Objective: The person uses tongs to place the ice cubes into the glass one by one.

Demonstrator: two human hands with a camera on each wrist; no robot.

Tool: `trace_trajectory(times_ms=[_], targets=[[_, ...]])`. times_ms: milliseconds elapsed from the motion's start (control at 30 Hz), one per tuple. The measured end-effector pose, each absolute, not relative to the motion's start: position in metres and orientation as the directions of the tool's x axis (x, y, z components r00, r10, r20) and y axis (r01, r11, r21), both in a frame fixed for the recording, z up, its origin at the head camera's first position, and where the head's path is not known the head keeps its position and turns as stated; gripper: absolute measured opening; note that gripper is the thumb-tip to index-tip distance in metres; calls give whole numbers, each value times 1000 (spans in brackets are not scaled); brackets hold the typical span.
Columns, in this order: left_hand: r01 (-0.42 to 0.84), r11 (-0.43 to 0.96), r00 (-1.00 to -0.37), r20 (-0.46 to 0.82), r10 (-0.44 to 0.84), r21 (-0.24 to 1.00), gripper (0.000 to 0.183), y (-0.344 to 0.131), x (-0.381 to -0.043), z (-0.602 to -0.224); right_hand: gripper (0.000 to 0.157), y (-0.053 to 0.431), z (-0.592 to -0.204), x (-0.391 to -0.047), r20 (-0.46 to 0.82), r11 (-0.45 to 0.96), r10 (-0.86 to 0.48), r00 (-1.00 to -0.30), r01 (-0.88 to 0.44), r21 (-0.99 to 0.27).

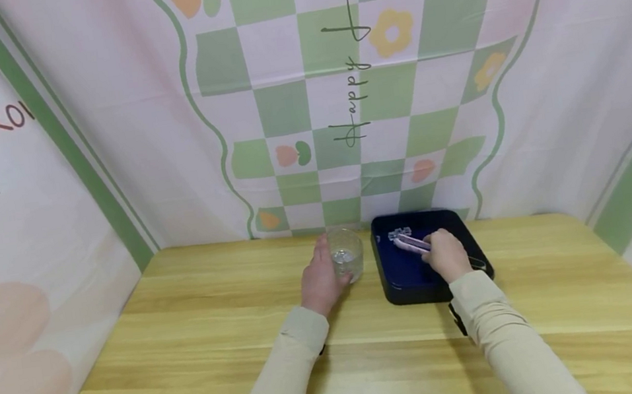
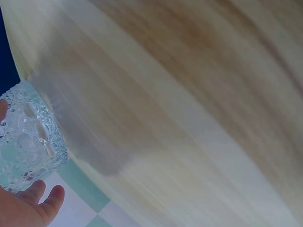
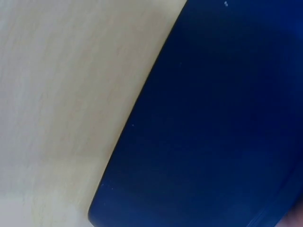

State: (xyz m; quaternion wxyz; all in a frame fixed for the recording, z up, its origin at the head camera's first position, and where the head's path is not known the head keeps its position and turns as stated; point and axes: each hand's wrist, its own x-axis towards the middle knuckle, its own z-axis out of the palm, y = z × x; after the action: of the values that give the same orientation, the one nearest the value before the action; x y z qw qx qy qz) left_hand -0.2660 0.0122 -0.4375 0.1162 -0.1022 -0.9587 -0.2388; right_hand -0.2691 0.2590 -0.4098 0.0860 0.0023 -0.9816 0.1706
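A clear glass (image 1: pixel 346 256) with a faceted, patterned wall stands on the table, something clear in its lower part. My left hand (image 1: pixel 323 279) holds it from the left, thumb at the near side and fingers along the far side. In the left wrist view, fingertips (image 2: pixel 53 204) lie along the patterned glass (image 2: pixel 33 137). My right hand (image 1: pixel 448 255) grips a pair of tongs (image 1: pixel 413 243) over the dark blue tray (image 1: pixel 400 272). The tongs' tips are right at a small cluster of clear, ice-like pieces (image 1: pixel 399 233) near the tray's far left corner.
The tray stands just right of the glass, its raised black rim (image 1: pixel 414 215) near the table's back edge. Behind the wooden table (image 1: pixel 209 344) hangs a printed curtain (image 1: pixel 280 108) with green and white checks. The right wrist view is mostly the tray's dark side (image 3: pixel 199 123).
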Motion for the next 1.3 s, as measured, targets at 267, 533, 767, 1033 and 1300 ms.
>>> trace_trajectory(times_ms=[267,533,767,1033,1300], targets=[[265,861,-947,286,147,434,97,13,-265,-436,26,258,-407,-270,140,939,47,-989,-4,-345],[257,857,-952,272,143,447,97,13,-266,-436,28,259,-410,-268,163,936,56,-985,-5,-352],[251,858,-953,268,139,449,98,13,-266,-439,28,263,-410,-267,165,931,68,-984,3,-365],[264,857,-945,296,139,443,99,13,-266,-443,29,264,-405,-266,200,927,41,-979,-38,-373],[270,862,-942,304,144,429,99,13,-267,-441,33,254,-388,-264,264,921,14,-964,-90,-379]])
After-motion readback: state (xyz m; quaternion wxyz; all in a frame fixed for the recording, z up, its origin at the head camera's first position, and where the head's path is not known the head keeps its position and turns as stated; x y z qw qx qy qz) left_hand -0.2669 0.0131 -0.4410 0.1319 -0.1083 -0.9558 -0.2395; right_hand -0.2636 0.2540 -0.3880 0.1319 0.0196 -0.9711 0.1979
